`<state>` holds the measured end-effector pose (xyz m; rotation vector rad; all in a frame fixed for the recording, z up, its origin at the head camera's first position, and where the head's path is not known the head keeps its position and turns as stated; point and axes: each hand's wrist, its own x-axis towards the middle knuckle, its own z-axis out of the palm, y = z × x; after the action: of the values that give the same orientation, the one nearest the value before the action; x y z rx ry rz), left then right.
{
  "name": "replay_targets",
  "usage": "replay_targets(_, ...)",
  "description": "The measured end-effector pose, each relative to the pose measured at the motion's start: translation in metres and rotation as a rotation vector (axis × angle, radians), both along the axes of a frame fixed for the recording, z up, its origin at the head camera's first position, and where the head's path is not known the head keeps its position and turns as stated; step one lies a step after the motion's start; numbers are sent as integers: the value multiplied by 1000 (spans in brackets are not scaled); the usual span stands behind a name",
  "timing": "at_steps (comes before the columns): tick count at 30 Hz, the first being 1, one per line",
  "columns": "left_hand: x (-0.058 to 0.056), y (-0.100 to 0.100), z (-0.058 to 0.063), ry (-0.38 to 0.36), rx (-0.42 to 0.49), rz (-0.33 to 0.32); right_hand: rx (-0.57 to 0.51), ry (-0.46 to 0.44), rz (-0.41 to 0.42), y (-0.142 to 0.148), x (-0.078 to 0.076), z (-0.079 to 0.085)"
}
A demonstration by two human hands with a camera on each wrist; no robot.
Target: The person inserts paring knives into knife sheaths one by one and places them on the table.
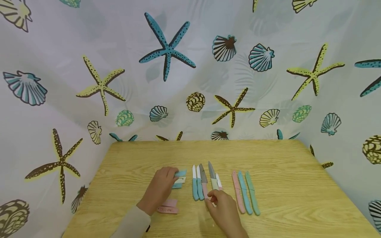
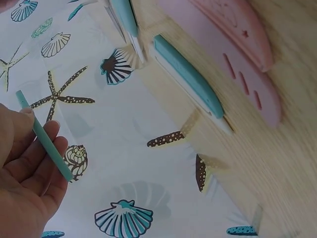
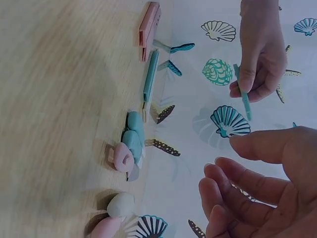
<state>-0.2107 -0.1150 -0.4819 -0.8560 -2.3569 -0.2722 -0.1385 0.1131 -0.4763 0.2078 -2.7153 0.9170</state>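
Note:
My left hand (image 1: 162,185) pinches a flat blue knife sheath (image 2: 47,141) between thumb and fingers, raised above the table. Below it lie a cream sheath (image 1: 181,180) and another blue sheath (image 1: 177,186); two pink sheaths (image 1: 168,206) rest nearer me. My right hand (image 1: 223,208) hovers near the handle end of a pink-handled knife (image 1: 204,188), its fingers loosely bent and holding nothing. Left of that knife lie two blue-handled knives (image 1: 195,191) with white blades. To its right are a cream-handled knife (image 1: 213,181) and a small white-bladed knife (image 1: 218,181), partly hidden by the right hand.
At the right lie three slim sheathed knives side by side: pink (image 1: 238,193), blue (image 1: 245,193) and green (image 1: 253,194). The wooden table (image 1: 297,185) meets a hanging cloth (image 1: 193,76) printed with shells and starfish at the back and sides.

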Motion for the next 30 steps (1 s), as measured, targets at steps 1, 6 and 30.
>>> replay_targets(1,1,-1,-1,0,-3,1,23,15,-2,-2,-4,0)
replay_targets(6,7,-5,-4,8,-18,1,149,87,-28,-12,-24,-7)
replay_targets(30,17,-14,-9,15,22,-13,250,3,-43,-58,-75,-38)
